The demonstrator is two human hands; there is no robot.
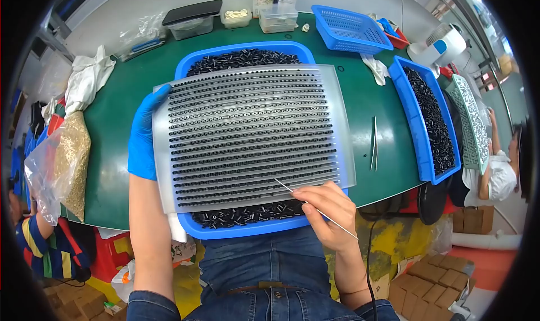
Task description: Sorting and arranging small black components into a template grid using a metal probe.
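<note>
My left hand [144, 138], in a blue glove, grips the left edge of a translucent plate [344, 129] with many parallel slotted rows. Small black tubular pieces [253, 135] fill most of the slots in those rows. My bare right hand [332, 214] pinches a thin metal pick [341, 228]. Its tip touches or hovers just over the plate's lower rows; I cannot tell which. Beneath the plate, a blue tub [259, 229] full of loose black pieces [247, 214] shows at its far and near ends.
Tweezers [375, 144] lie on the green table [112, 163]. A blue bin [414, 124] of black pieces stands right, a blue basket [337, 37] and lidded box [191, 27] behind. A bag of tan grains [77, 163] hangs over the left edge. One person [500, 174] sits at right.
</note>
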